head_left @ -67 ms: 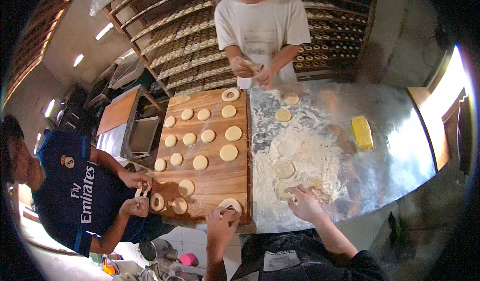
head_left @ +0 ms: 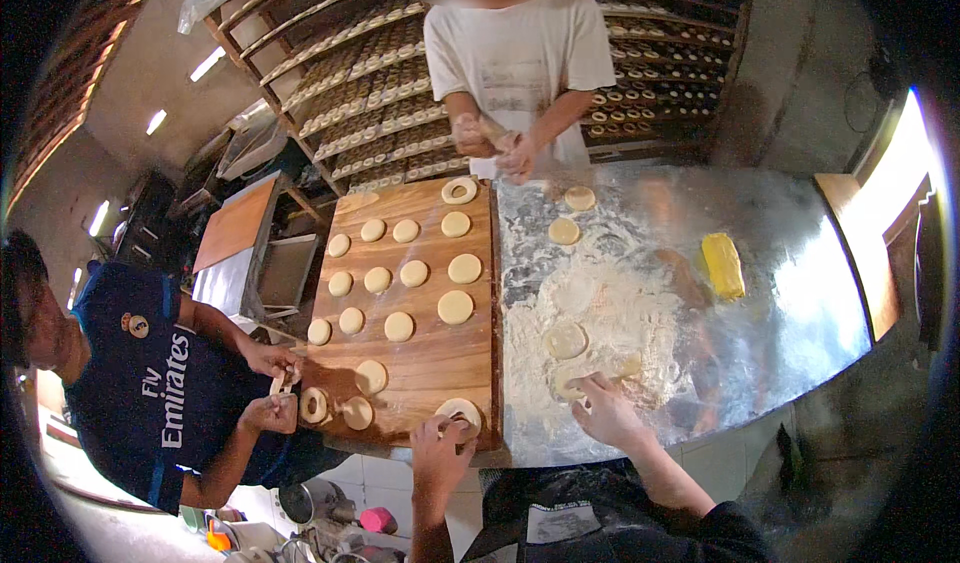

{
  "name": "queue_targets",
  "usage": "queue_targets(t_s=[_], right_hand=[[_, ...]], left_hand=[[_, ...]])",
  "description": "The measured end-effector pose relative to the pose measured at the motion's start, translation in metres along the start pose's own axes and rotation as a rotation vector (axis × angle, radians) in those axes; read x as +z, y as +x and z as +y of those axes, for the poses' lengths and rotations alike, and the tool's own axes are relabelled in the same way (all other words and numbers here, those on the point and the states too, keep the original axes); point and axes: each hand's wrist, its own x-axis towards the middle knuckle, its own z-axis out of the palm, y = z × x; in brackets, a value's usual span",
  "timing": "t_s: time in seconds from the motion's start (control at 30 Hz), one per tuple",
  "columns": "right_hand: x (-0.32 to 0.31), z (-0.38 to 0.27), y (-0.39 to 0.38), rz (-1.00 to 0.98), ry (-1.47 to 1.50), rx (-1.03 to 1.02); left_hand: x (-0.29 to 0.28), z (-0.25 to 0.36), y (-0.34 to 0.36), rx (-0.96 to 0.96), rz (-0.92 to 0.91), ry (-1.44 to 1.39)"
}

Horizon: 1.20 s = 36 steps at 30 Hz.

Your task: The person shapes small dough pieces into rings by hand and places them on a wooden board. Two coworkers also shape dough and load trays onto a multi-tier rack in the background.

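Observation:
My left hand (head_left: pixel 440 458) lies at the near edge of the wooden board (head_left: pixel 425 348), its fingers curled on a pale dough ring (head_left: pixel 459 407). The ring stays on the board, and my fingers hide its near part. On the floured metal table, my right hand (head_left: pixel 610 415) has bent fingers at the edge of a flat dough disc (head_left: pixel 562 377). That disc is partly covered by my fingers. Just beyond it is another dough disc (head_left: pixel 565 341). Several round dough pieces, including a thick disc (head_left: pixel 456 308), lie in loose rows on the board.
A yellow block (head_left: pixel 722 266) rests on the metal table (head_left: pixel 775 363) to the right. Across it, a co-worker in a white shirt (head_left: pixel 520 53) handles dough. At left, another co-worker in a dark jersey (head_left: pixel 140 383) holds a dough piece. Behind stand racks (head_left: pixel 370 93) of dough rings.
The far co-worker's hands and body have shifted slightly left. My two hands stay in nearly the same places on the dough.

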Motion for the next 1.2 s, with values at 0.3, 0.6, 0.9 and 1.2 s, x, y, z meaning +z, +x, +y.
queue_targets(t_s=[0.3,0.6,0.9,1.2], right_hand=[[-0.005,0.023,-0.002,0.112,-0.057,0.032],[0.013,0.030,0.052,-0.031,-0.615,-0.033],[-0.048,0.032,0.023,-0.154,0.846,0.184],[-0.119,0.048,-0.021,-0.219,0.443,0.050]], left_hand=[[0.011,0.015,0.005,-0.146,0.046,0.012],[0.033,0.081,0.014,-0.135,0.283,-0.356],[0.057,0.186,0.055,-0.408,-0.099,-1.237],[0.034,0.240,0.063,-0.207,-0.284,-1.063]])
